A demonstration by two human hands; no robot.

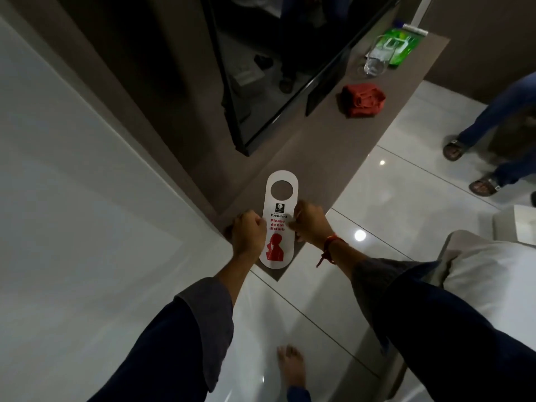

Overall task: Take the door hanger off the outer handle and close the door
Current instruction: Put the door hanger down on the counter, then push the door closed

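A white door hanger (280, 211) with a round hole at its top and red "Please do not disturb" lettering lies over the near end of a brown counter (313, 146). My left hand (249, 231) grips its left edge with fingers closed. My right hand (311, 222) pinches its right edge; a red thread is tied round that wrist. No door or door handle shows in the head view.
A white wall (87, 198) runs along the left. On the counter lie a folded red cloth (364, 99), a clear glass jug (377, 58) and a green packet (401, 44). A black-framed screen (278, 68) stands behind. Another person's sandalled feet (464, 161) stand at right. A white bed corner (490, 271) is near.
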